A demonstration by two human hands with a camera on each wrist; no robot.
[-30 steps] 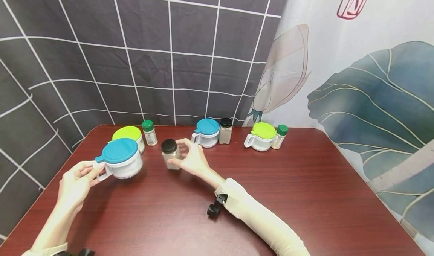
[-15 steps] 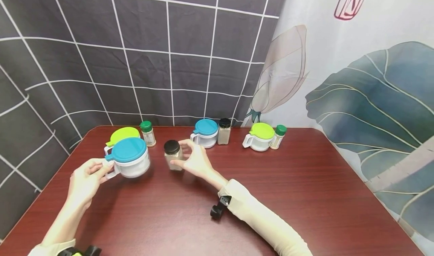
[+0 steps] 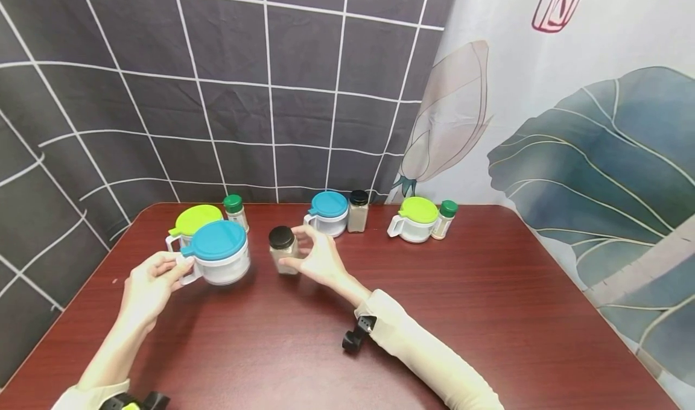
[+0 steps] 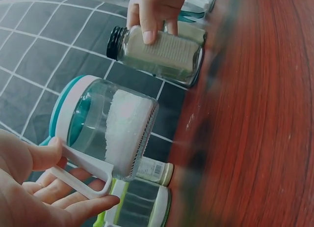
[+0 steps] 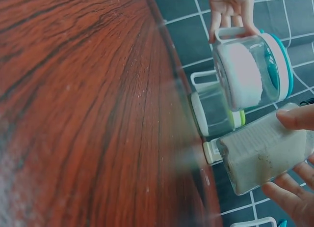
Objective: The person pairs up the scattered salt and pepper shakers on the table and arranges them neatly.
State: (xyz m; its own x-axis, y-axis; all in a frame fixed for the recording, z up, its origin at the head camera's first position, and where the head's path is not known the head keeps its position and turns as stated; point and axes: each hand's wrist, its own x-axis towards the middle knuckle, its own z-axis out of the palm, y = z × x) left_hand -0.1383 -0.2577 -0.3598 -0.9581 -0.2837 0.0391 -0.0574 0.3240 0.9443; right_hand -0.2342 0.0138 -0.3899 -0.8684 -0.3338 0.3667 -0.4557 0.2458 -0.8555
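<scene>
My left hand [image 3: 149, 286] grips the white handle of a clear seasoning jar [image 4: 110, 126] with a blue lid. White grains fill part of that jar, and it hangs above the table. To its right, my right hand [image 3: 321, 259] holds a square glass spice bottle [image 3: 285, 250] with a black cap between thumb and fingers. The bottle [image 5: 267, 156] contains a pale powder and leans slightly; whether its base touches the table I cannot tell. Behind the blue-lidded jar stand a green-lidded seasoning jar [image 3: 198, 218], partly hidden, and a green-capped shaker [image 3: 236, 212].
Along the back of the dark red table [image 3: 347, 362] stand another blue-lidded jar [image 3: 329, 214] beside a black-capped bottle [image 3: 358, 212]. Farther right are a green-lidded jar [image 3: 417, 220] and a green-capped shaker [image 3: 445, 220]. A grey checked curtain [image 3: 228, 108] hangs behind.
My left hand has carried the blue-lidded jar to the right, closer to the spice bottle. The right hand and its bottle have shifted slightly right in the head view.
</scene>
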